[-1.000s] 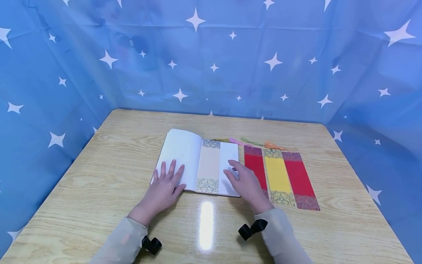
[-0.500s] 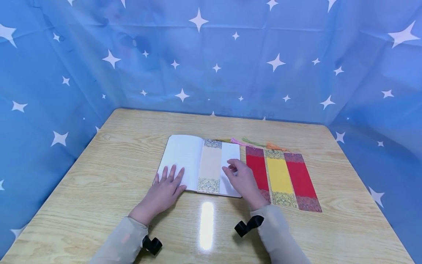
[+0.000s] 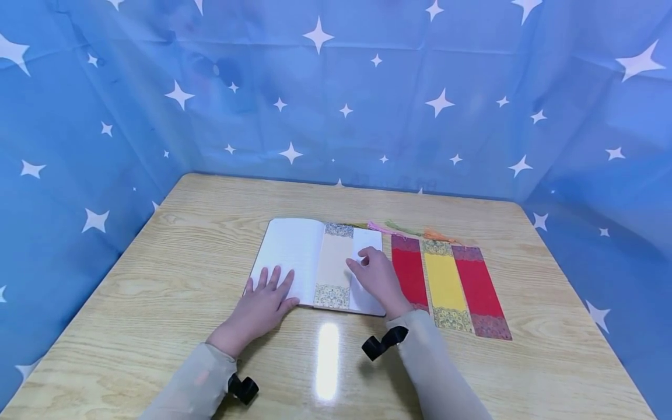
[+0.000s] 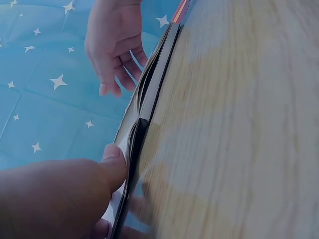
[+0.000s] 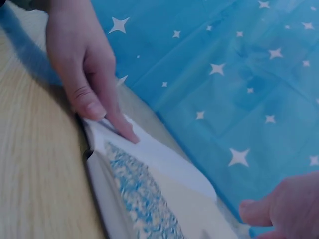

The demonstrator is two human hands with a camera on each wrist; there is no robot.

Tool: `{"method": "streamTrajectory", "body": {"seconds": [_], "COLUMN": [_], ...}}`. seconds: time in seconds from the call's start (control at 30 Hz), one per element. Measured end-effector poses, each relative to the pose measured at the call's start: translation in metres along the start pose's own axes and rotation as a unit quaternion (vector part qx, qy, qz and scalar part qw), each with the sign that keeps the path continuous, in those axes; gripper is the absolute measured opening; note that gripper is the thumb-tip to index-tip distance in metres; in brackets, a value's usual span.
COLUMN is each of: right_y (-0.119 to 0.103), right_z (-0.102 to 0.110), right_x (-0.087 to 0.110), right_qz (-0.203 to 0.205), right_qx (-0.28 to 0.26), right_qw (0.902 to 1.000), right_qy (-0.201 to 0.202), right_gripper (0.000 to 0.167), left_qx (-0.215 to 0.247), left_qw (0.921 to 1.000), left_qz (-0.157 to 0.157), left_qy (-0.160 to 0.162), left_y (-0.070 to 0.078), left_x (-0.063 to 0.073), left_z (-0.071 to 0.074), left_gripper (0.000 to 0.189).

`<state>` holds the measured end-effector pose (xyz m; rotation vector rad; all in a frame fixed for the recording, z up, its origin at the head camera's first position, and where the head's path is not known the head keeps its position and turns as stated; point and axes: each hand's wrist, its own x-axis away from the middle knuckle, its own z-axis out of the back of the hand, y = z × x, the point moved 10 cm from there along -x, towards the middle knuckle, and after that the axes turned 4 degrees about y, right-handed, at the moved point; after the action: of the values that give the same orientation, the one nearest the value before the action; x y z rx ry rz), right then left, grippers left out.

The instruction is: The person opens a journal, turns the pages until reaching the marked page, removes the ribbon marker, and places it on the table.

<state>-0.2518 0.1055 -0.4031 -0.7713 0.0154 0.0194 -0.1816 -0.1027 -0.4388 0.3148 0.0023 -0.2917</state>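
A book with white pages (image 3: 291, 251) lies spread on the table. Along its right page, beside the fold, rests a beige bookmark (image 3: 334, 256) with patterned ends. My left hand (image 3: 262, 306) presses on the lower left page, fingers spread; its thumb (image 4: 113, 164) sits at the book's near edge in the left wrist view. Over the right page hovers my right hand (image 3: 379, 280), fingers loosely bent and holding nothing, thumb close to the bookmark's right edge. From the left wrist side, this right hand (image 4: 114, 50) hangs above the pages with its fingers pointing down.
Right of the book lie a red bookmark (image 3: 408, 268), a yellow bookmark (image 3: 445, 280) and another red bookmark (image 3: 482, 289). Their tassels, including a green tassel (image 3: 401, 227) and an orange tassel (image 3: 437, 235), trail at the far ends. A blue starred curtain (image 3: 336, 105) surrounds the table.
My right hand has shifted left across the right page toward the beige bookmark. The left page has settled flatter under my left hand, which has hardly moved.
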Motion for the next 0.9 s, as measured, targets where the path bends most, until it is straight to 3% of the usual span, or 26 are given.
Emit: {"method": "streamTrajectory", "body": {"seconds": [0.27, 0.4, 0.77, 0.9], "right_y": [0.01, 0.011, 0.011, 0.013], "right_z": [-0.008, -0.011, -0.02, -0.024], "right_x": [-0.013, -0.018, -0.021, -0.021], "right_qz": [-0.064, -0.07, -0.096, -0.104], "right_qx": [0.005, 0.009, -0.002, -0.001], "right_qw": [0.9976, 0.9969, 0.9944, 0.9934], "right_qy": [-0.027, -0.035, -0.044, -0.047], "right_gripper": [0.03, 0.026, 0.041, 0.039], "left_qx": [-0.007, -0.014, -0.012, -0.016], "left_qw": [0.9999, 0.9998, 0.9999, 0.9998], "left_qz": [-0.007, -0.01, -0.007, -0.006], "left_qy": [0.005, 0.006, 0.001, 0.003], "left_y": [0.003, 0.002, 0.001, 0.001], "left_x": [0.001, 0.001, 0.001, 0.002], "left_z": [0.0, 0.0, -0.002, -0.001], "left_gripper": [0.071, 0.074, 0.078, 0.078]}}
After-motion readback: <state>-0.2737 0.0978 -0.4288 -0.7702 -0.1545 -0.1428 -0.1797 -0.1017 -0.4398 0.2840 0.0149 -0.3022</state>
